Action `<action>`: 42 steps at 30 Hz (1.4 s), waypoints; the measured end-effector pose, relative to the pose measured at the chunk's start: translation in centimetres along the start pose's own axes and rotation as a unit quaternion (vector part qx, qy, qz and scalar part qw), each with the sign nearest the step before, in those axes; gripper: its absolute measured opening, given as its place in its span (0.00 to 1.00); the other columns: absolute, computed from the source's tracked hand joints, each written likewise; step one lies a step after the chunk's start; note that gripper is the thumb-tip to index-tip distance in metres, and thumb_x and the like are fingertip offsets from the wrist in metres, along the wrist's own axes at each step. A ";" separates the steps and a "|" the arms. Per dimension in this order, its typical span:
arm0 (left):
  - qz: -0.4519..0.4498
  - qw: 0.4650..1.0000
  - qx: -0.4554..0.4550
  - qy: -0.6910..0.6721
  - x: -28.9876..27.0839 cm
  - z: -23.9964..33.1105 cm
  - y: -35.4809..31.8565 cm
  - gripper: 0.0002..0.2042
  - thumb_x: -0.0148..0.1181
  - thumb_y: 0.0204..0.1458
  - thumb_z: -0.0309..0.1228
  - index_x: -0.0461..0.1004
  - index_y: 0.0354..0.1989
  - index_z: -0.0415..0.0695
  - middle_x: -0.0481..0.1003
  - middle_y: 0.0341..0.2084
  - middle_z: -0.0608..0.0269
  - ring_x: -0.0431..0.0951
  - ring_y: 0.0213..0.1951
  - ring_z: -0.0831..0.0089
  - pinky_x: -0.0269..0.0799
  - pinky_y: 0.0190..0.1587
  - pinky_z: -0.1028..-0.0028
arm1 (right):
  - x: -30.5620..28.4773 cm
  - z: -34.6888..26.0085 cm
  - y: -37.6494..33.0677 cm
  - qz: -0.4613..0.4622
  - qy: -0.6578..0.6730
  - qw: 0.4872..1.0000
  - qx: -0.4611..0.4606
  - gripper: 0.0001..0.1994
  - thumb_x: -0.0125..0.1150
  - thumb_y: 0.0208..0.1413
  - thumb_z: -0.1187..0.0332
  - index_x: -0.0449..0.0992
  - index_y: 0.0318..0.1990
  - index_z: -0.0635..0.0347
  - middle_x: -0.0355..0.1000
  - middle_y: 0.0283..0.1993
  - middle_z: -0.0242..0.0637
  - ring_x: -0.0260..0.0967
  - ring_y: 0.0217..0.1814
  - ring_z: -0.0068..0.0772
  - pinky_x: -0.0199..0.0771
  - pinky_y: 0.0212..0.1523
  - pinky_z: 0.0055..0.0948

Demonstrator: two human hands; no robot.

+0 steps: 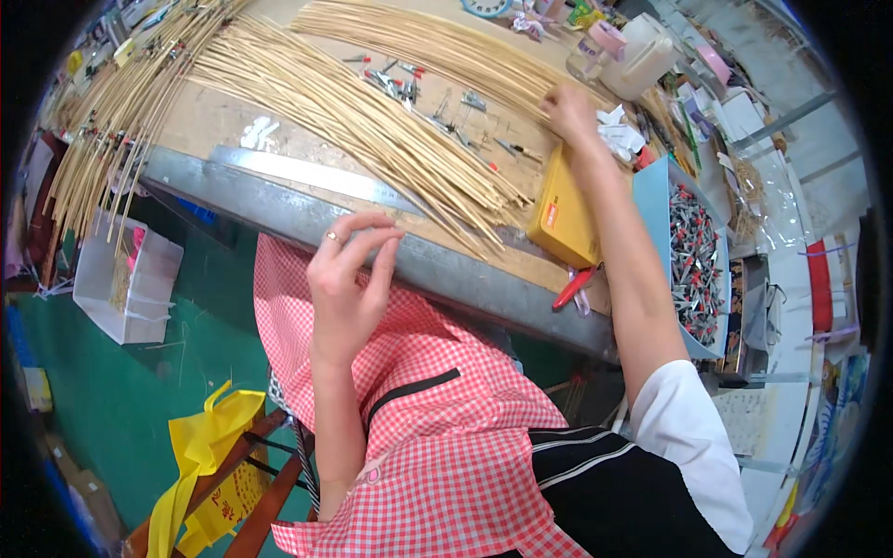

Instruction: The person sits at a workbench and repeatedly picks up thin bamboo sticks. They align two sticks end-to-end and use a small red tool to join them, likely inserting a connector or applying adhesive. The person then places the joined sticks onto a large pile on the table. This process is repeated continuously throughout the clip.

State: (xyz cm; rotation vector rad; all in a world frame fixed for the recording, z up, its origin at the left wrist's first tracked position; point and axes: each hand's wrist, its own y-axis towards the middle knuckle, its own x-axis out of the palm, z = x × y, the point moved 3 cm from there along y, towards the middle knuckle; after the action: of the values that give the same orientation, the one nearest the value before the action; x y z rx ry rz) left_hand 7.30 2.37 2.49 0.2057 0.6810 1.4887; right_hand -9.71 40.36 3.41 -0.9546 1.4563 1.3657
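- The workbench (279, 209) runs across the view, its grey metal edge tilting down toward the right, with a long steel ruler (307, 172) lying just inside that edge.
- Thin pale cane strips (372, 121) lie fanned over the bench in long bundles; their long axis runs from upper left to lower right, cut ends pointing toward the person.
- A second sheaf of strips (437, 42) sweeps across the far side, curving toward the right hand.
- Small metal clips (400, 84) with red tips lie scattered between the two sheaves.
- The right hand (569, 112) reaches far over the bench, fingers curled down onto the ends of the far sheaf; whether it grips any cannot be told.
- The right forearm crosses above a yellow box (561, 219), with a blue tray of clips (651, 186) just beside it.
- The left hand (349, 279) hovers over the bench edge, empty, fingers loosely bent, thumb and fingertips near each other.
- A red checked apron (437, 437) covers the lap; a white bin (126, 274) and yellow bag (200, 446) sit on the green floor.
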 end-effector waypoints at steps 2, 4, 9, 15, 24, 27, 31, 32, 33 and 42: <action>0.001 1.000 -0.006 -0.001 -0.5 0.4 0.3 0.05 0.57 0.48 0.19 0.78 0.32 0.38 0.76 0.34 0.56 0.77 0.38 0.66 0.70 0.42 0.72 | -0.6 -0.1 0.0 0.041 0.010 0.999 0.015 0.10 0.60 0.51 0.60 0.81 0.35 0.55 0.76 0.37 0.43 0.73 0.42 0.49 0.72 0.42 0.45; 0.006 1.000 0.004 0.011 -0.7 0.4 0.4 0.05 0.57 0.49 0.19 0.78 0.33 0.37 0.76 0.34 0.56 0.77 0.38 0.66 0.70 0.42 0.73 | -1.0 0.0 -0.8 0.081 0.021 0.996 0.025 0.10 0.60 0.52 0.60 0.81 0.35 0.54 0.76 0.37 0.44 0.73 0.41 0.49 0.72 0.41 0.45; 0.036 0.998 0.049 0.034 -1.4 -0.4 1.2 0.04 0.58 0.49 0.20 0.78 0.32 0.38 0.76 0.33 0.58 0.77 0.36 0.66 0.71 0.37 0.73 | -4.0 -1.4 -1.8 0.160 0.021 0.987 0.009 0.10 0.57 0.54 0.60 0.80 0.35 0.53 0.75 0.34 0.45 0.74 0.38 0.51 0.73 0.38 0.45; 0.051 0.999 0.010 0.009 -1.6 -0.9 0.7 0.05 0.57 0.49 0.19 0.78 0.32 0.38 0.76 0.32 0.59 0.76 0.37 0.69 0.70 0.40 0.74 | -11.4 -7.2 -7.8 0.212 0.015 0.976 -0.041 0.09 0.55 0.54 0.64 0.77 0.31 0.59 0.75 0.30 0.46 0.73 0.36 0.49 0.72 0.36 0.45; 0.065 0.906 -0.176 -0.378 -0.9 -2.4 -0.7 0.15 0.50 0.59 0.25 0.68 0.52 0.30 0.74 0.44 0.47 0.77 0.45 0.64 0.74 0.48 0.71 | -10.7 -16.6 -23.1 -0.157 0.558 0.808 0.106 0.07 0.54 0.56 0.75 0.78 0.34 0.68 0.72 0.23 0.29 0.64 0.24 0.15 0.62 0.25 0.17; 0.108 0.863 -0.180 -0.459 -1.7 -2.4 -0.9 0.14 0.54 0.58 0.28 0.70 0.49 0.32 0.76 0.39 0.48 0.80 0.39 0.64 0.78 0.40 0.73 | -8.1 -18.8 -25.1 -0.189 0.637 0.741 0.092 0.07 0.54 0.57 0.76 0.77 0.38 0.69 0.72 0.24 0.29 0.63 0.24 0.13 0.61 0.24 0.15; 0.166 0.858 -0.170 -0.456 -2.7 -3.8 -1.9 0.10 0.59 0.53 0.25 0.74 0.40 0.31 0.78 0.30 0.52 0.81 0.31 0.65 0.80 0.33 0.75 | -6.9 -20.5 -25.4 -0.244 0.659 0.708 0.075 0.07 0.53 0.58 0.76 0.77 0.39 0.70 0.72 0.25 0.29 0.62 0.24 0.13 0.61 0.24 0.15; 0.166 0.861 -0.167 -0.451 -3.1 -4.4 -2.1 0.09 0.60 0.53 0.24 0.74 0.39 0.31 0.78 0.29 0.51 0.81 0.30 0.66 0.80 0.33 0.75 | -6.8 -20.7 -25.3 -0.250 0.658 0.707 0.072 0.07 0.53 0.58 0.76 0.77 0.39 0.70 0.72 0.25 0.29 0.62 0.24 0.13 0.61 0.24 0.15; 0.165 0.865 -0.165 -0.445 -3.4 -4.7 -2.2 0.09 0.61 0.52 0.24 0.74 0.38 0.30 0.78 0.28 0.51 0.81 0.29 0.66 0.80 0.32 0.75 | -6.6 -21.0 -25.2 -0.256 0.657 0.706 0.069 0.07 0.53 0.58 0.76 0.77 0.39 0.69 0.72 0.25 0.29 0.62 0.24 0.13 0.61 0.24 0.15; 0.177 0.870 -0.223 -0.403 -4.2 -6.2 -2.4 0.06 0.59 0.53 0.25 0.75 0.35 0.33 0.77 0.28 0.55 0.80 0.31 0.69 0.80 0.36 0.72 | -6.2 -21.5 -24.1 -0.108 0.564 0.817 -0.057 0.07 0.56 0.53 0.79 0.77 0.39 0.69 0.72 0.30 0.40 0.69 0.30 0.29 0.67 0.31 0.24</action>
State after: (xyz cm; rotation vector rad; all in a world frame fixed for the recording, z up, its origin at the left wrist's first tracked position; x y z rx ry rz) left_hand 6.28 -3.63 -2.53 0.5729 -0.4001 1.6757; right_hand 12.79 16.47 1.78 -2.1513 1.9847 0.6573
